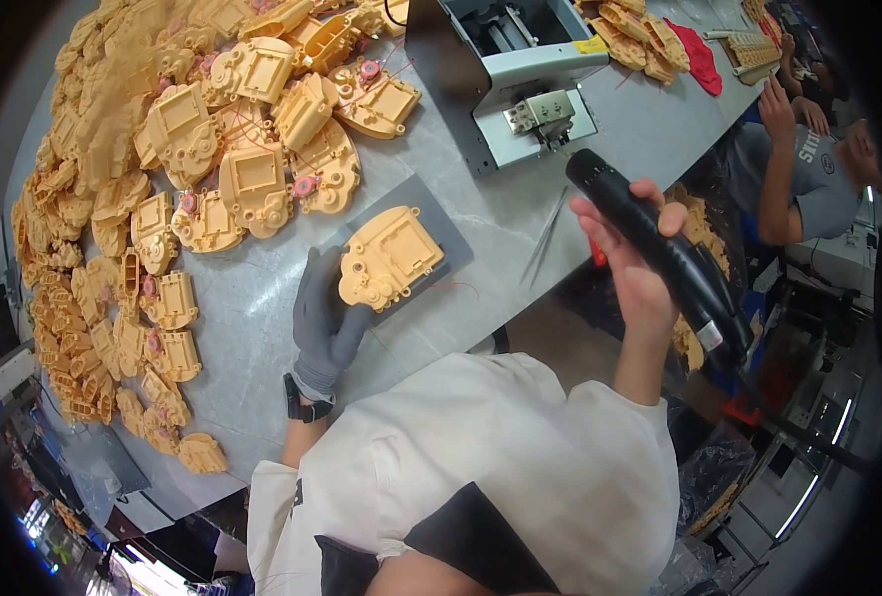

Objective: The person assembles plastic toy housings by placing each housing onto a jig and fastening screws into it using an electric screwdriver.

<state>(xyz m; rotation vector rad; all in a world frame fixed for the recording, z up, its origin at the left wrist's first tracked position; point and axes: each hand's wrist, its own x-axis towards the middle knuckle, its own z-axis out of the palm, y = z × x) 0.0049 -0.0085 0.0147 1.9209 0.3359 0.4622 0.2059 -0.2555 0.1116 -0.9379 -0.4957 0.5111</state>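
My left hand (328, 316), in a grey glove, grips the left edge of a yellow-orange plastic housing (393, 260). The housing has a rectangular recess and a rounded, geared-looking end. Beneath it lies a flat dark grey pad (453, 221), and a thin red wire trails out at its right side. Raised to the right, my bare right hand (640, 260) is closed around a black electric screwdriver (659, 236), whose cord runs off to the lower right. The driver's tip end points up and left, apart from the housing.
A large heap of similar housings (177, 139) covers the table's left and back. A metal screw-feeding machine (508, 104) stands at the back. Tweezers (543, 241) lie near the table edge. Further right are a red cloth (694, 58) and another person (808, 169).
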